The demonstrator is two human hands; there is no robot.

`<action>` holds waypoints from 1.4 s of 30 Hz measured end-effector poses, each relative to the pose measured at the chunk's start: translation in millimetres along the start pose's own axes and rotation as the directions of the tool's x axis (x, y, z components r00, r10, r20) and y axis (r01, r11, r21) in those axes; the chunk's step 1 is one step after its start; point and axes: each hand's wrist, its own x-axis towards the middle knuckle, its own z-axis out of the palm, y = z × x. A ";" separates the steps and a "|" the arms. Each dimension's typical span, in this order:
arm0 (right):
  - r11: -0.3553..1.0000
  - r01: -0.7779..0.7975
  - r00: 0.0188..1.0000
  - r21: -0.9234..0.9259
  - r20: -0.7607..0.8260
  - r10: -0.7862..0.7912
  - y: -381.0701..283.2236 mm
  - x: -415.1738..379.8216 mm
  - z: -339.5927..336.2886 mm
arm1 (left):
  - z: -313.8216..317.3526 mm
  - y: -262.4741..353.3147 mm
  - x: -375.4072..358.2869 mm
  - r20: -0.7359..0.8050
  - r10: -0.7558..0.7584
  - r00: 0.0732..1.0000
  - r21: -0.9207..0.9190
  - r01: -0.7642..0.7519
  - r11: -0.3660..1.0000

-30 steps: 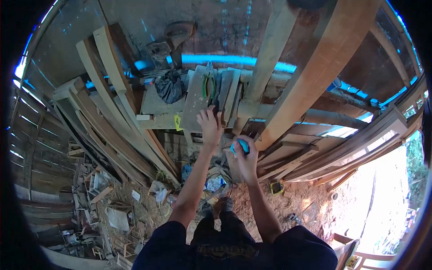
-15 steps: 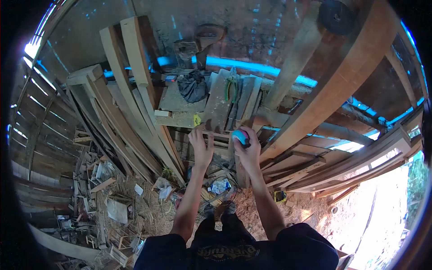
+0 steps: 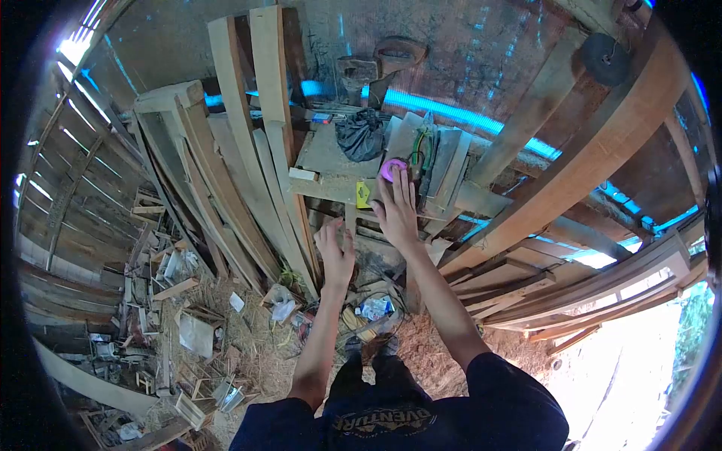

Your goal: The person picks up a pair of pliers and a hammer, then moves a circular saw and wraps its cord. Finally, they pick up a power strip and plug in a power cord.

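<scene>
My right hand (image 3: 397,210) reaches over the cluttered wooden bench, fingers stretched out. Its fingertips overlap a small rounded pink thing (image 3: 393,169), whose exact kind I cannot tell. Lower and to the left, my left hand (image 3: 335,252) hangs in front of the bench edge with its fingers loosely bent and apart, nothing visible in them. A narrow upright piece of wood (image 3: 350,218) shows right by its fingertips. Between the hands and the bench top lies a yellow tag (image 3: 362,195). Green-handled pliers (image 3: 423,150) rest just beyond the right fingertips.
A black plastic bag (image 3: 361,137) sits on the bench beside a small light wood block (image 3: 303,174). Long boards (image 3: 271,90) lean at the left, and a thick slanting beam (image 3: 579,169) rises at the right. Scraps and litter (image 3: 197,334) cover the floor at lower left.
My right hand has moved forward onto the bench, and its grip on the blue-and-pink rounded thing has opened out. The left hand stays low, and the view has shifted.
</scene>
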 end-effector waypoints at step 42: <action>0.677 -0.717 0.696 0.166 0.115 0.709 -53.9 -414.0 -193.4 | 48.8 65.4 -302.9 0.739 0.027 0.673 -0.370 0.373 0.851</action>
